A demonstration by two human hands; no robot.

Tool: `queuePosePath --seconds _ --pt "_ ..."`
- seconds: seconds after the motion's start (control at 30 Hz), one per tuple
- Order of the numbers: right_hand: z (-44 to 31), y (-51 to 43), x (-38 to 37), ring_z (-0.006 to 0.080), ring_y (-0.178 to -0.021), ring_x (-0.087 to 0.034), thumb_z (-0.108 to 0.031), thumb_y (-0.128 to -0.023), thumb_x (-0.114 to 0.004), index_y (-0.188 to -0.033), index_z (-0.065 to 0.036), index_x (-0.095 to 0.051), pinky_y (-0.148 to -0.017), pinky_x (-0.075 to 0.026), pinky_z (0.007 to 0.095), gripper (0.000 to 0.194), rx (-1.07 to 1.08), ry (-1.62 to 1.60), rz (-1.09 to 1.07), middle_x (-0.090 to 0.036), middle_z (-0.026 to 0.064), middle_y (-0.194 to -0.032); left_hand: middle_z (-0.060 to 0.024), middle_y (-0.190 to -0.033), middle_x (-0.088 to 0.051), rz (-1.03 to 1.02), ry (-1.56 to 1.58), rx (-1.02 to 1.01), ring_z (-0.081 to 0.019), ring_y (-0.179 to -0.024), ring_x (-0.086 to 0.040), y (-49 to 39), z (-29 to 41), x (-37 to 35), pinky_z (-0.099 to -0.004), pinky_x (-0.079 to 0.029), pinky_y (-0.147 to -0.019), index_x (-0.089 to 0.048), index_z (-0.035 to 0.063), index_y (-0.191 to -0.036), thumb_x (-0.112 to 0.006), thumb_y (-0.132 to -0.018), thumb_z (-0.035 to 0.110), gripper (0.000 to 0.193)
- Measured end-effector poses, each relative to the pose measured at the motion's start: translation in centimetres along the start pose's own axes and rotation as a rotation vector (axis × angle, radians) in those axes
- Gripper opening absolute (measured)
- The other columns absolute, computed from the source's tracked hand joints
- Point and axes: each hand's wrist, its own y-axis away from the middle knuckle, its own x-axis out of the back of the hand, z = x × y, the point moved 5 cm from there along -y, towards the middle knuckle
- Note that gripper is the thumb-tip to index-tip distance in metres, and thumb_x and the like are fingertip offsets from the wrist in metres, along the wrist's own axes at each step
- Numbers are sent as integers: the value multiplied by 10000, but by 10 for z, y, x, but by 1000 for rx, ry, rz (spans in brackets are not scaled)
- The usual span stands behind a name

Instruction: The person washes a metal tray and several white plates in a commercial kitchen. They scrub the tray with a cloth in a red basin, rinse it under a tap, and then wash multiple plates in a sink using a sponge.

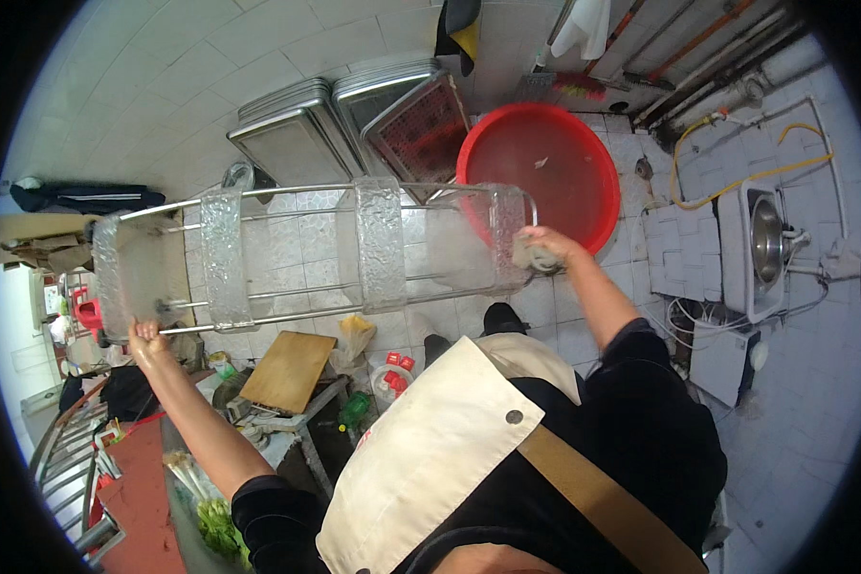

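A rolling cart [379, 247] with shiny metal tubes and clear, textured plastic shelves stretches tilted across the view before me. Dark casters [102, 339] show at its left end. My left hand [149, 341] is closed around that end, beside the lower tube. At the opposite end, my right hand [556, 242] grips a crumpled greyish cloth [534, 258] against the last shelf, just below the curved tube handle. Beyond this end stands a large red plastic basin [612, 190] of cloudy water, partly covered by the cart.
Metal trays [294, 143] lean against the tiled wall behind the cart. A wooden board [288, 371] rests on a low table at left, near a green bottle [355, 410]. Leafy vegetables [219, 520] lie lower left. A sink [764, 229] and yellow hose [753, 174] are at right.
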Motion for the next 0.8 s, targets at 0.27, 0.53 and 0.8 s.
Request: queuePosePath --seconds 0.27,0.53,0.8 --pt "-253 113 -3 93 -784 -553 -195 -853 -638 -920 -55 -626 -709 -467 267 156 31 705 173 -621 -5 -858 -2 -532 -314 370 111 291 -181 -512 -321 29 -193 202 -345 -316 -491 -350 152 -628 -553 -846 149 298" --pt "-415 108 -45 89 -678 -557 -157 -793 -618 -864 -18 -638 -631 -455 272 157 7 1137 188 -606 -4 -751 5 -476 -308 553 553 444 -147 -373 -252 162 -402 251 -301 -271 -385 -302 165 -543 -517 -821 93 358" --pt "-418 75 -9 175 -863 -574 -110 -855 -583 -1347 6 -384 -761 -465 285 543 441 1332 540 -576 117 -1107 -39 -551 -389 767 537 616 -192 -427 -339 277 -537 312 -344 -323 -421 -341 142 -596 -510 -808 109 274"
